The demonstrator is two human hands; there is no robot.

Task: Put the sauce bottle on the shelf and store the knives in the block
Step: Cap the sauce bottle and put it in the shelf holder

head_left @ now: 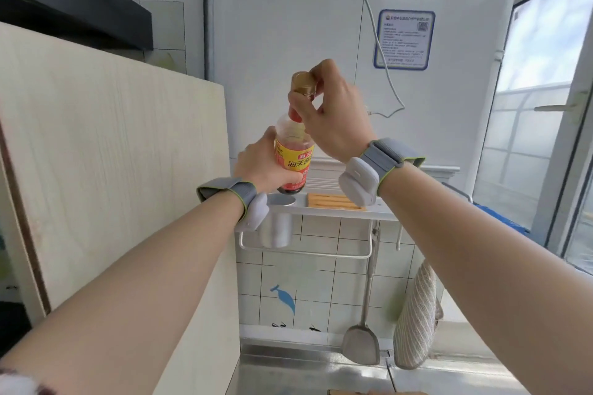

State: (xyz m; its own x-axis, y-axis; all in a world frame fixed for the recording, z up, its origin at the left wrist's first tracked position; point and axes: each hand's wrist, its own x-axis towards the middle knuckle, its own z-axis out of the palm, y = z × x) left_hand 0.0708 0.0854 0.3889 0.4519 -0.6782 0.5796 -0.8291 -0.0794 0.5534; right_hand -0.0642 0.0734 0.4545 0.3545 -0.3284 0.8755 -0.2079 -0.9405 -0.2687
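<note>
Centrally in the frame, the sauce bottle [293, 154] is gripped around its body by the left hand [263, 163], just above the shelf [337, 207]. Its gold cap [303, 83] is pinched by the right hand [333, 119]. Right of the bottle, the knife block [333, 201] is seen on the shelf.

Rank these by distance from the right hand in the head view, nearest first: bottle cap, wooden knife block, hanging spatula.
1. Bottle cap: pinched in the right hand.
2. Wooden knife block: on the wall shelf, just below the wrist.
3. Hanging spatula: far below, near the counter.
</note>
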